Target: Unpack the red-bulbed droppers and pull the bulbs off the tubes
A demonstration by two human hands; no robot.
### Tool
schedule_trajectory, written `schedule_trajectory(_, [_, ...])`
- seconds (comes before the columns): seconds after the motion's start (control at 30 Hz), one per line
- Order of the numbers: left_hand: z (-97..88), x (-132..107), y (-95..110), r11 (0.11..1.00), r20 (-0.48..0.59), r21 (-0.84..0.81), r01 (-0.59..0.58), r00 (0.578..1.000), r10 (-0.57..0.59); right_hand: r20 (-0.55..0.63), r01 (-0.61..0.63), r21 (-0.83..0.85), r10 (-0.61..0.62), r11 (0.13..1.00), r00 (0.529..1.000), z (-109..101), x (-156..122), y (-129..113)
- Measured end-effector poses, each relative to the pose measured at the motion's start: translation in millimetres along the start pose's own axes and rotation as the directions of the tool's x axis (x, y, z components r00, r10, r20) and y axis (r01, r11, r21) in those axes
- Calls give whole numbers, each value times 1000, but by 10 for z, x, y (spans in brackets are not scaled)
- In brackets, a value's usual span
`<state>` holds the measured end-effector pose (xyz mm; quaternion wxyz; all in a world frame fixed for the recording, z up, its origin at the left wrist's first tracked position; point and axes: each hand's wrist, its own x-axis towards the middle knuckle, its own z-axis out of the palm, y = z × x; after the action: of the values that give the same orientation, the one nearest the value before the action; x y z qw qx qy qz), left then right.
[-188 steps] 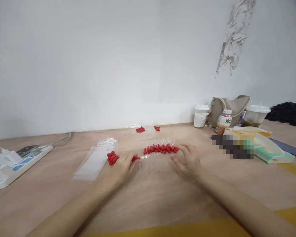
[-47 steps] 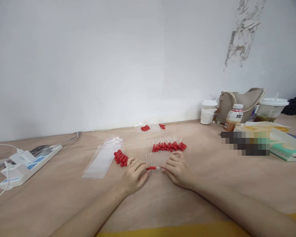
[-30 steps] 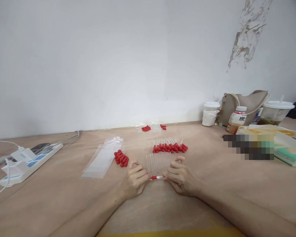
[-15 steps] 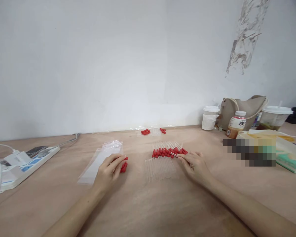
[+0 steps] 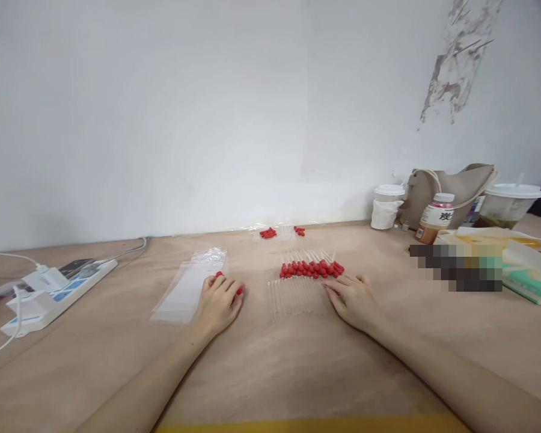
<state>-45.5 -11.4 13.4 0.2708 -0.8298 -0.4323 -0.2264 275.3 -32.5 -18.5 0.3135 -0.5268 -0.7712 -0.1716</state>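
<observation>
My left hand (image 5: pixel 219 305) rests palm down with its fingers curled over small red rubber bulbs (image 5: pixel 239 291); most of them are hidden beneath it. A flat stack of clear zip bags (image 5: pixel 179 296) lies just left of that hand. My right hand (image 5: pixel 354 302) has thumb and fingers pinched together on what looks like a thin clear dropper tube, its tip barely showing. By its fingertips is a row of droppers with red bulbs (image 5: pixel 309 269), their pale stems pointing toward the wall. Nearer me, bare clear tubes (image 5: pixel 295 297) lie side by side.
Along the wall sits a clear bag with red bulbs (image 5: pixel 268 233) and tubes. A white power strip (image 5: pixel 63 300) with chargers lies at the left. On the right stand a lidded cup (image 5: pixel 385 213), a bottle (image 5: pixel 434 219), a grey bag (image 5: pixel 460 186), a larger cup (image 5: pixel 507 204) and a tissue pack (image 5: pixel 529 279).
My left hand has turned palm down and moved over the red bulbs, where it earlier pinched one beside them. My right hand stays near the row; the tube in it shows less.
</observation>
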Motion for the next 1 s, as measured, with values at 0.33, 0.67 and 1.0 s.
schedule_trajectory(0.33, [21,-5,-56,999,6,45,17,1000,-17,92,75,-10,-74,997,993,-19,23,-128])
schedule_trajectory(0.67, [15,-52,-20,1000,-13,-5,4,1000,-4,170,78,27,-82,997,982,-34,10,-117])
schedule_trajectory(1.0, [-84,241,359,965,36,-252,73,997,-66,137,-219,183,196,959,971,-29,43,70])
